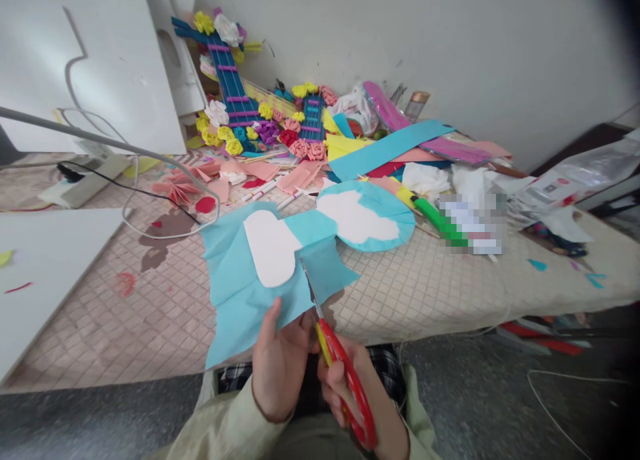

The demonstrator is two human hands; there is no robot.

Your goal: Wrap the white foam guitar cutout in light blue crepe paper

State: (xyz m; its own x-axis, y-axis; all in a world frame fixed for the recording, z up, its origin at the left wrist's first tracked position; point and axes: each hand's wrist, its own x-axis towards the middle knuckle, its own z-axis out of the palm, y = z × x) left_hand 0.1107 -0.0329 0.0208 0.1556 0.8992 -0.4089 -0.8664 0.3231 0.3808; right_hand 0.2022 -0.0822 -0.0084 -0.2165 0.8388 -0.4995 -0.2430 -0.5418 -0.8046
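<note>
My right hand [345, 387] is closed around scissors [350, 373] with red and yellow handles. The blades reach into a light blue sheet of crepe paper [225, 280], beside a white rounded cutout [270, 250] lying on it. At the sheet's near edge is my left hand [281, 373], thumb on top and the other fingers partly hidden below, gripping the paper. To the upper right, the blue paper continues as a rounded piece under a second white cutout [360, 217] with a wavy outline.
Guitar-shaped decorations [233, 80] with paper flowers stand by the wall. Behind the blue paper lie coloured strips [390, 147], scraps and markers. A white board [60, 267] and a power strip [85, 183] with cables are at left. A green object [440, 221] and plastic bags [575, 173] are at right.
</note>
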